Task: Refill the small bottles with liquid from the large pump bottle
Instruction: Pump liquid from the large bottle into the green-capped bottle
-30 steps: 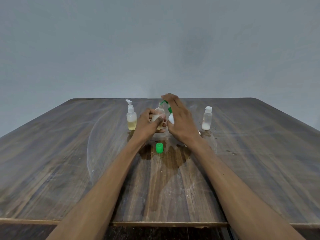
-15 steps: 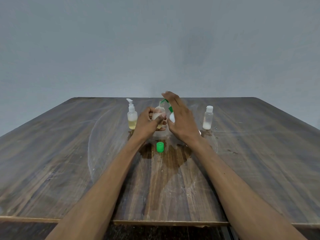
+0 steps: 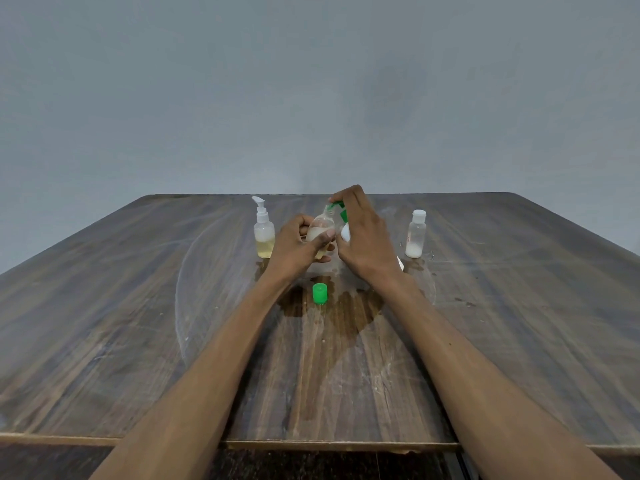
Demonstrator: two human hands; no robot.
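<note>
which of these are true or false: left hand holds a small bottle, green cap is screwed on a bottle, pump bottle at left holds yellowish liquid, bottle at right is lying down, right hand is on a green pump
1. The left hand holds a small bottle. True.
2. The green cap is screwed onto a bottle. False: it sits loose on the table, nearer the person than the hands.
3. The pump bottle at left holds yellowish liquid. True.
4. The bottle at right is lying down. False: it stands upright with its white cap on.
5. The right hand is on a green pump. True: its fingers rest on top of the pump head.
</note>
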